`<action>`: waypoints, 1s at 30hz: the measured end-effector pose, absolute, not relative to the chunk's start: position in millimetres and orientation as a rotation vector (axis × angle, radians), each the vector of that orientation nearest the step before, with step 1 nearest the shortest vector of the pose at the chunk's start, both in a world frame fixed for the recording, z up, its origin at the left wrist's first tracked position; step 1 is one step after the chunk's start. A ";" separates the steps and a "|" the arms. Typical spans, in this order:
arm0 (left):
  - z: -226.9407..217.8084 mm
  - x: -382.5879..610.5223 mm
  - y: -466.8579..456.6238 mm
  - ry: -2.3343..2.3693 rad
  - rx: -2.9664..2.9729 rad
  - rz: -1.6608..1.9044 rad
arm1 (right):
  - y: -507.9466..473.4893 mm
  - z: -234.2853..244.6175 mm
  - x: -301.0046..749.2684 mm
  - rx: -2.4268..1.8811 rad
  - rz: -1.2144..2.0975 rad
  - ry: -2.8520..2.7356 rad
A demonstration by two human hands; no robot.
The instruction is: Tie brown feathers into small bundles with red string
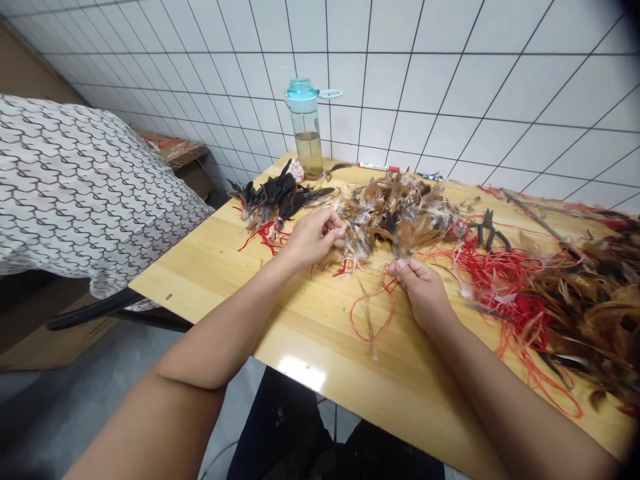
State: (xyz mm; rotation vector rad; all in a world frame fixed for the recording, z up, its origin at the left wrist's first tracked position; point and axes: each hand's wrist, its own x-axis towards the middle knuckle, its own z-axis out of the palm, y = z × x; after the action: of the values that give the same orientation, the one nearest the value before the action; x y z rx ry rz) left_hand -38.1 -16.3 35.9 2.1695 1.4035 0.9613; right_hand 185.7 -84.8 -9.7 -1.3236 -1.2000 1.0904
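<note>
1. White tiled wall stands behind a pale wooden bench.
2. Clear bottle: upright near the wall, teal lid on, part-filled with yellowish liquid.
3. Cardboard box: at floor level, left of the bench; contents cannot be seen.
4. Right hand: grip pinching a feather bundle at its lower end, above the bench's middle. Looped red cord runs from these fingertips toward the near edge.
5. Left hand: thumb and forefinger close together beside the brown feather pile; cannot tell whether this grip holds anything.
6. Black feathers lie left of that pile, near the bottle.
7. Pliers lie beside a red cord tangle; a larger feather heap lies at far right.
</note>
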 end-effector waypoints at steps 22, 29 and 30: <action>29.4 -26.0 -28.1 1.305 2.100 0.536 | -86.7 -8.1 185.1 -1.318 1.066 -1.219; 32.9 -11.6 -38.5 0.805 1.413 0.691 | -82.6 -16.3 185.1 -1.332 1.031 -1.268; 31.0 -7.9 -40.5 0.782 1.375 0.703 | -82.0 -17.7 184.7 -1.335 1.023 -1.277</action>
State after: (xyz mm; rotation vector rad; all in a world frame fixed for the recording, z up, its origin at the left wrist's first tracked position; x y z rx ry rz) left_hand -7.9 -40.5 31.0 1.3748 0.7816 0.7025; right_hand 184.7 -82.0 -17.7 -1.3348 -1.2771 1.0233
